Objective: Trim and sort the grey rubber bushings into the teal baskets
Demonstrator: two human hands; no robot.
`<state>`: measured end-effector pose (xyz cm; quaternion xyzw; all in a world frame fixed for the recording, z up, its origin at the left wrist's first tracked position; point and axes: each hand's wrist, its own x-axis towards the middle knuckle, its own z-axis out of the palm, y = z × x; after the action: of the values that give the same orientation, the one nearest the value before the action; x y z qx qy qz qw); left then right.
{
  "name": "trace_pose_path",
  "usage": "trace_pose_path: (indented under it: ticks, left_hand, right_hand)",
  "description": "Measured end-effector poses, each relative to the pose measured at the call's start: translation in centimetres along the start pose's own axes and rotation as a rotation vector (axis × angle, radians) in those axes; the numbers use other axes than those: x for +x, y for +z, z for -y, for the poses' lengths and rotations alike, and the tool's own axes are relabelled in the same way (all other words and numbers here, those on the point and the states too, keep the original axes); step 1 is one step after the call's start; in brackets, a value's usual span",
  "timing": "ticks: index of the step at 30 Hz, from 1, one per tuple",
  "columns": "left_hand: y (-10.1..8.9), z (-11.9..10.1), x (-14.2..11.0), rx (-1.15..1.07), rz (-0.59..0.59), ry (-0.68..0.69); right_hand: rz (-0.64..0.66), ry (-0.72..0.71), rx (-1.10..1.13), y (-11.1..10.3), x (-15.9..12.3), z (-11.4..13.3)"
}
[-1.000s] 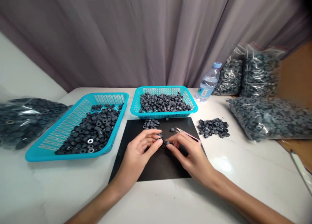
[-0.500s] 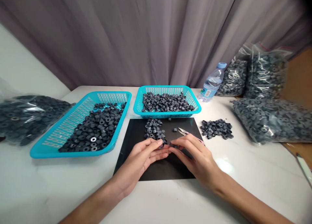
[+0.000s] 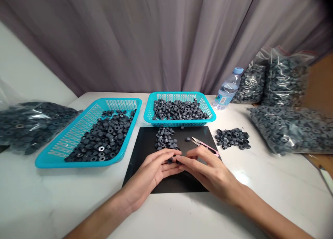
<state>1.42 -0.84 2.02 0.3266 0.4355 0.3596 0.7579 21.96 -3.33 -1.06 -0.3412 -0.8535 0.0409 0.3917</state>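
Note:
My left hand (image 3: 158, 168) is curled with its palm partly upward over the black mat (image 3: 166, 185), and a dark grey ring-shaped piece (image 3: 170, 160) lies between its thumb and fingers. Close against its fingertips, my right hand (image 3: 208, 168) pinches another small dark piece (image 3: 178, 161), mostly covered by the fingers. Just beyond the hands is a pile of the same short, hollow grey pieces (image 3: 165, 138). One single piece (image 3: 187, 139) lies apart on the mat, beside pink-handled thread snips (image 3: 205, 146).
Two turquoise baskets (image 3: 41, 159) (image 3: 182, 121) of grey pieces stand at left and behind the mat. A small heap (image 3: 232, 138) lies to the right. A water bottle (image 3: 229, 88) and filled plastic bags (image 3: 288, 128) stand at right; another bag (image 3: 36, 124) lies at left.
My left hand has turned palm-up and its fingers have come under the pieces. My right hand's fingertips have moved in against the left fingers. The view has shifted slightly.

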Motion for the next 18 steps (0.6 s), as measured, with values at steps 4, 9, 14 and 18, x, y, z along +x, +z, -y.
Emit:
trace_pose_path:
  ticks: [4, 9, 14, 18]
  left_hand:
    - [0.01, -0.02, -0.21, -0.011, -0.022, -0.003]
    - [-0.12, -0.35, -0.38, 0.029, -0.009, 0.008]
    - [0.03, -0.7, -0.49, 0.117, 0.04, 0.008]
    - [0.15, -0.71, -0.44, 0.162, 0.054, 0.02]
  right_hand:
    - [0.034, 0.077, 0.125, -0.05, 0.0, -0.18]
    - [-0.013, 0.126, 0.214, -0.29, 0.29, -0.02]
    - [0.0, 0.127, 0.236, -0.17, 0.39, -0.17]
    - [0.01, 0.137, 0.262, -0.12, 0.53, -0.08]
